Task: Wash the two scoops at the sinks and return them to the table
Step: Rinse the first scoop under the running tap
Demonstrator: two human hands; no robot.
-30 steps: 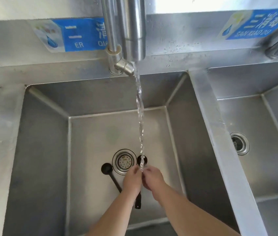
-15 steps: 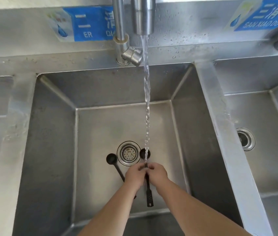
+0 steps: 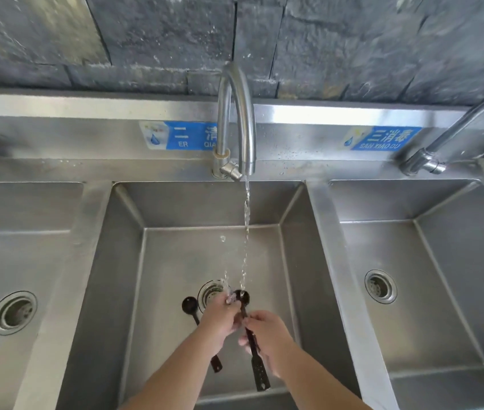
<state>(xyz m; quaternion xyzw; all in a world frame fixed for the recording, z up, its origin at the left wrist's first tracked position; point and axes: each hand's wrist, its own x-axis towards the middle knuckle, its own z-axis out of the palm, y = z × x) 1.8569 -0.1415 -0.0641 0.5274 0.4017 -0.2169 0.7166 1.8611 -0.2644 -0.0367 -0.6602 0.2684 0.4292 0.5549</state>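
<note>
A black long-handled scoop [image 3: 257,365] is held over the middle sink [image 3: 175,261], its bowl under the stream of water from the tap [image 3: 236,119]. My right hand [image 3: 264,332] grips its handle. My left hand [image 3: 220,318] closes around the neck just below the bowl, where water splashes. A second black scoop [image 3: 189,304] lies on the sink floor left of the drain [image 3: 211,292], its handle partly hidden under my left forearm.
Steel sinks flank the middle one, the left sink [image 3: 12,232] and the right sink [image 3: 412,232], each with a drain. Another tap [image 3: 430,161] stands at the back right. Blue labels are stuck on the backsplash under a dark stone wall.
The view has tilted up, showing the wall and whole tap. My right hand slid down the handle toward me; my left hand moved up to the scoop's bowl under the water.
</note>
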